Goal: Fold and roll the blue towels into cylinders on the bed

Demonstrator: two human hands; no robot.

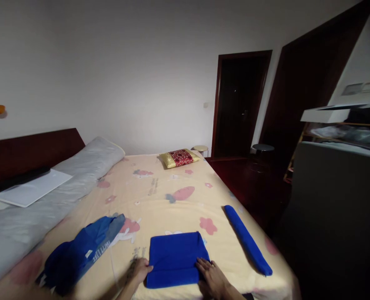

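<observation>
A blue cloth (175,252) lies folded into a flat rectangle on the bed near me, with a folded strip along its near side. At its left edge, my left hand (140,271) is closed, the thumb over the border and the other fingers partly hidden. My right hand (214,278) rests on the right edge with its fingers stretched over the fabric; its thumb is hard to see. To the right lies a long, narrow blue cloth roll (247,239). A crumpled blue garment (84,250) with white lettering and a grey part lies on the left.
The bed (159,183) has a cream sheet with pink prints. Grey rolled bedding (87,179) runs along the headboard, with a white flat item (34,188) on it. A gold and red pillow (180,158) sits at the far edge. A dark grey cabinet-like block (338,216) stands right.
</observation>
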